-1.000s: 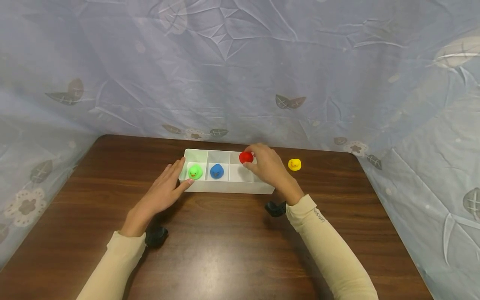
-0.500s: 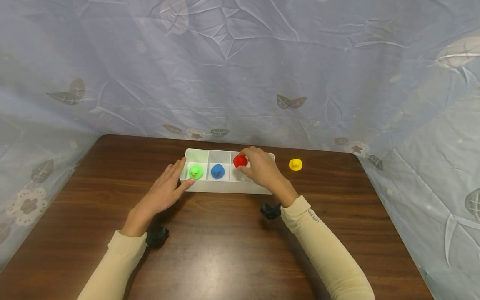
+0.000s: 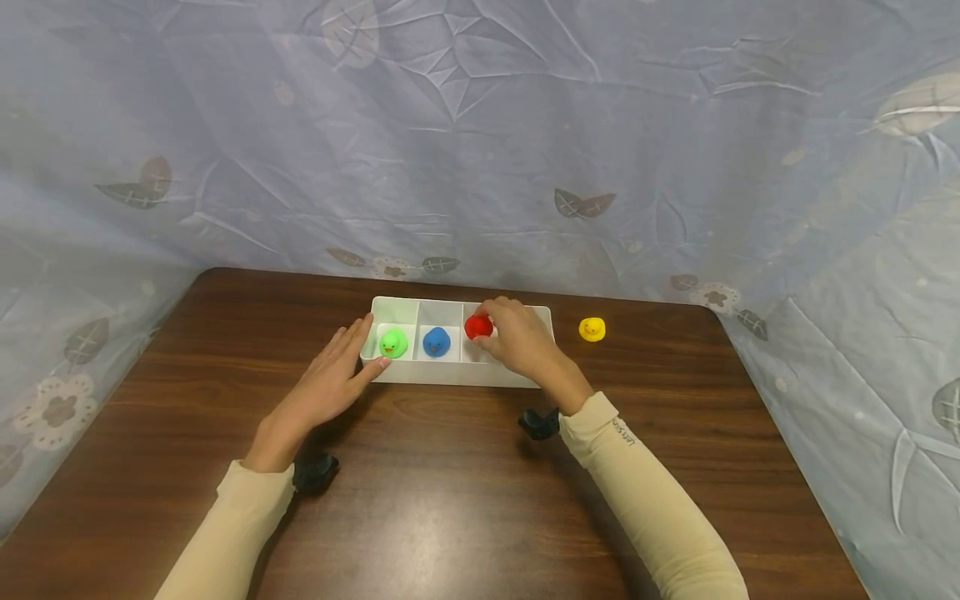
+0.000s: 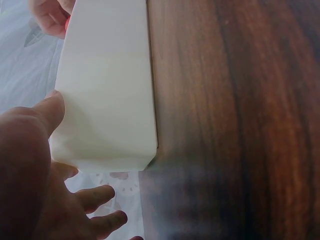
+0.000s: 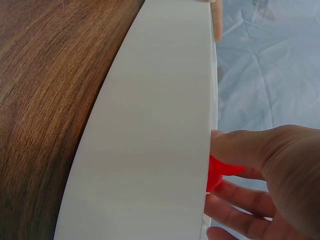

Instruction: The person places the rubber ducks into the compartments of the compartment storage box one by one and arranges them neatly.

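A white divided box (image 3: 450, 374) lies lengthwise on the table. Its leftmost compartment holds a green rubber duck (image 3: 393, 342), and the one beside it a blue rubber duck (image 3: 437, 342). My right hand (image 3: 519, 337) pinches a red rubber duck (image 3: 477, 327) between thumb and fingers over the third compartment. In the right wrist view, the red duck (image 5: 219, 172) shows partly below the box's rim, behind the thumb. My left hand (image 3: 330, 377), fingers extended, rests against the box's left end, thumb at the front rim. A yellow rubber duck (image 3: 592, 329) sits on the table right of the box.
The dark wooden table (image 3: 427, 500) has a patterned grey curtain (image 3: 450, 167) along its back and sides. Black wrist devices (image 3: 315, 473) are strapped under both forearms. My right hand covers part of the box's right end.
My right hand has carried the red duck left and lower into the third compartment, from near the compartment's back right. The left hand stays at the box's end.
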Demonstrator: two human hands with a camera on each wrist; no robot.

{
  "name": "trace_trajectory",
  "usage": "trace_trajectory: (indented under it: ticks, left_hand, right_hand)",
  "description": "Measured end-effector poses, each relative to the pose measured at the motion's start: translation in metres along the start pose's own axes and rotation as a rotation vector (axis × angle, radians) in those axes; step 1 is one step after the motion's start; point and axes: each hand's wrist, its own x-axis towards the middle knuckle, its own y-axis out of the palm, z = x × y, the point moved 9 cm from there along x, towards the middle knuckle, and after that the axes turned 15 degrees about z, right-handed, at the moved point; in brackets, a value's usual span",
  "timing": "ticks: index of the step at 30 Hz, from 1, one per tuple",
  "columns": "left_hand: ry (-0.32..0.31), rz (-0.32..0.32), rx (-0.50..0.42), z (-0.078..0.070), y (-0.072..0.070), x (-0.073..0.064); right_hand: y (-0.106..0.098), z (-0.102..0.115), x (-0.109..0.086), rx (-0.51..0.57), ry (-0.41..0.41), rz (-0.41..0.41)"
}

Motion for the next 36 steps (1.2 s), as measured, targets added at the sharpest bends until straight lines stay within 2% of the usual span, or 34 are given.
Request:
trace_trajectory:
  ticks: [24, 36]
  left_hand:
    - [-0.002, 0.002, -0.004, 0.001, -0.003, 0.000]
    - [-0.004, 0.015, 0.002, 0.001, 0.000, 0.000]
  right_hand:
    - [0.001, 0.005, 0.004, 0.001, -0.019, -0.005]
    - [0.010, -0.006, 0.006, 0.021, 0.028, 0.018]
